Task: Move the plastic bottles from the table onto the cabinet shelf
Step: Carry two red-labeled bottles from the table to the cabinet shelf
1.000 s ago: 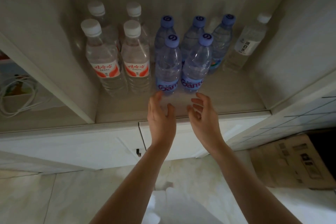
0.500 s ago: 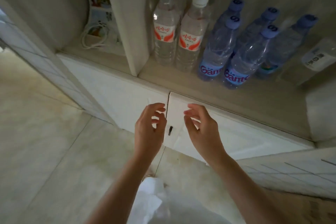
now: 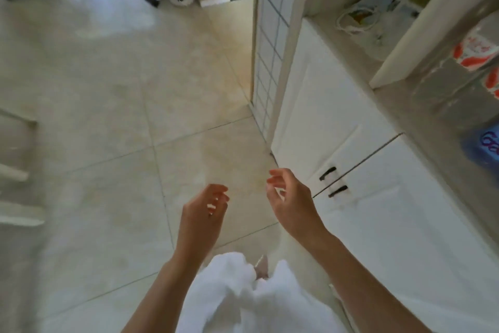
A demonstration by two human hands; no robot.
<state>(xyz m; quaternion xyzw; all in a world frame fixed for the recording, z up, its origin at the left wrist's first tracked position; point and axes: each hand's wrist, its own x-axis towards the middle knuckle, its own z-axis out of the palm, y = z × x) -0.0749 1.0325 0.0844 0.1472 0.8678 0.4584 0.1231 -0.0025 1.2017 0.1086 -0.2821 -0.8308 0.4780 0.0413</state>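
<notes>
Left hand [image 3: 204, 209] and right hand [image 3: 290, 197] empty, fingers loosely apart over pale tiled floor [image 3: 108, 116]. Clear plastic red-labelled bottles [image 3: 469, 62] at white cabinet shelf's [image 3: 399, 105] front edge. Judged: heading for more.

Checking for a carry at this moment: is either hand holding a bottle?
No, the left hand and right hand are both loosely curled and empty above the floor.
</notes>
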